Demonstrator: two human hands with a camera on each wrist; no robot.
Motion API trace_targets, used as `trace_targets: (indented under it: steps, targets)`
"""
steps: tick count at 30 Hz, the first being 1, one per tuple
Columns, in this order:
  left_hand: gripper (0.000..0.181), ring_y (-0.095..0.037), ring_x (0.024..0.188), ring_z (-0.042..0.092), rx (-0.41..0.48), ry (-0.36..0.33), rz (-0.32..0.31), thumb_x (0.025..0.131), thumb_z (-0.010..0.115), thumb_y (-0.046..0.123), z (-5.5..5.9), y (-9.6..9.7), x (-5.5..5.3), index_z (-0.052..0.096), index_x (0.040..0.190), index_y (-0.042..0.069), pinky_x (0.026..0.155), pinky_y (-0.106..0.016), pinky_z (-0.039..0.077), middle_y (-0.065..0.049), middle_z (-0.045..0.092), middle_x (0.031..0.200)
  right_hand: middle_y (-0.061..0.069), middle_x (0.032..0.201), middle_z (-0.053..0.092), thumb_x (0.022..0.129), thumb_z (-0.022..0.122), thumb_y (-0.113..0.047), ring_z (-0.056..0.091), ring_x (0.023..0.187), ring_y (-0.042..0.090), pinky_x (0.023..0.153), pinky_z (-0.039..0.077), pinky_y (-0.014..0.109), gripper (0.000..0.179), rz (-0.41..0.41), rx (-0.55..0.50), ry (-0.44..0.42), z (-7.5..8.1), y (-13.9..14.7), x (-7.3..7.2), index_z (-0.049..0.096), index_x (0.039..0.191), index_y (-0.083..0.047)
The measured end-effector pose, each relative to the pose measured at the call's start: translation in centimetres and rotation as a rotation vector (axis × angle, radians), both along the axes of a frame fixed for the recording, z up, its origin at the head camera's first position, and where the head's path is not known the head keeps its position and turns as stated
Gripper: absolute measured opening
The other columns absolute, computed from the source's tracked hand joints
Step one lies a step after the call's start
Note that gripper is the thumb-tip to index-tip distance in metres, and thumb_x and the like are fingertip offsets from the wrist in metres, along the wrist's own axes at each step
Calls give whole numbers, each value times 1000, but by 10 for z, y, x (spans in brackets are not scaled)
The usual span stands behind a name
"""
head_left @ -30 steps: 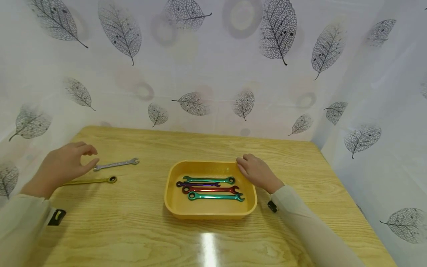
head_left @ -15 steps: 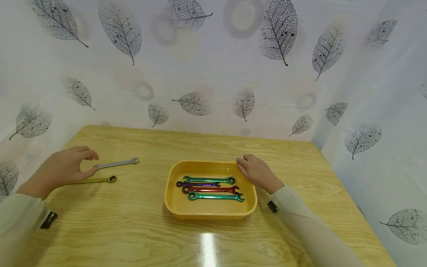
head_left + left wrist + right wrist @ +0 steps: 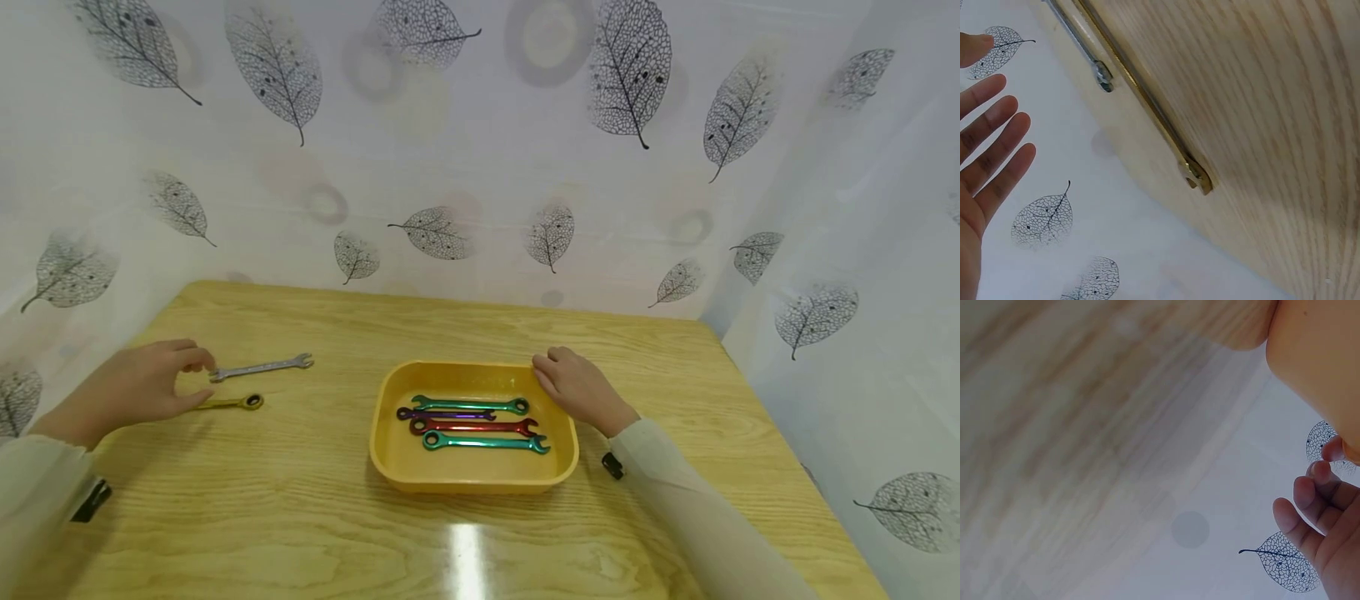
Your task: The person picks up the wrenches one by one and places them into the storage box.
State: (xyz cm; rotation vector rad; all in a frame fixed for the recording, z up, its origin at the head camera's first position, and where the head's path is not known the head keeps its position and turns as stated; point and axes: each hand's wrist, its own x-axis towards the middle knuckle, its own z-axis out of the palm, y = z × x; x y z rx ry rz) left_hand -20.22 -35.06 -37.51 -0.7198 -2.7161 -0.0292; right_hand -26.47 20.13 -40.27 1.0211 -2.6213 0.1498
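My left hand hovers at the left of the table with thumb and fingers apart, holding nothing. Below it, partly hidden in the head view, lies a gold ratcheting combination wrench; the left wrist view shows its open end. A silver wrench lies just behind that one, close to the fingertips. My right hand grips the rim of a yellow plastic tray at its back right corner, thumb toward the inside. In the tray rest two green wrenches, a purple wrench and a red wrench, roughly side by side.
The wood-grain table has a far edge right up near a white curtain printed with leaves. The curtain also stands along the left and right sides.
My left hand has drifted slightly left and lower, from beside the silver wrench toward the gold wrench, uncovering the silver one's near end. The right hand and tray stay put.
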Motion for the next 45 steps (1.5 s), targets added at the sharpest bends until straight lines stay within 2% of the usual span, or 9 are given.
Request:
trace_targets:
  steps: [5,11,18,23,31,38,45]
  targets:
    - [29,-13,65,56,14,-4,8,62,83,20,-4,-5,0,65,85,16,52,-26,43,7,57,75,1,68,34,96,50,-18,29,60,13,55,29,24,16,-13,8,-18,1,0,0,46,82,-11]
    - [28,-11,64,54,0,-68,21,65,82,23,-7,-12,-1,64,85,15,53,-26,42,7,56,75,1,68,34,96,49,-19,29,61,12,56,29,24,16,-15,13,-22,2,0,0,47,83,-11]
    - [32,-6,62,52,7,-46,-17,60,85,25,-15,-20,-4,63,82,18,54,-24,42,10,55,72,1,67,34,96,49,-19,28,60,12,56,29,23,16,-12,12,-23,3,-1,0,47,82,-11]
    - [34,-1,61,48,21,-64,-49,58,86,24,-20,-25,-4,62,81,17,53,-23,41,12,53,71,1,68,35,96,49,-19,29,60,12,55,29,23,15,-8,11,-18,3,-1,0,48,83,-11]
    - [34,3,59,45,16,-93,-57,58,87,24,-26,-31,-5,63,81,16,52,-23,41,13,53,69,1,68,36,96,49,-18,29,61,12,56,29,23,15,-9,9,-22,3,-1,0,48,83,-11]
    - [30,-5,60,55,-8,-208,4,63,84,28,-26,-31,-3,68,82,10,56,-28,48,7,62,72,1,68,36,96,50,-18,29,61,12,56,30,24,14,-9,7,-11,2,-1,1,49,84,-11]
    - [24,-13,65,63,-18,-279,21,67,81,28,-28,-34,-6,72,81,11,61,-33,53,4,69,78,1,68,36,96,50,-18,29,61,12,56,30,23,14,-15,15,-15,3,-1,2,50,84,-11]
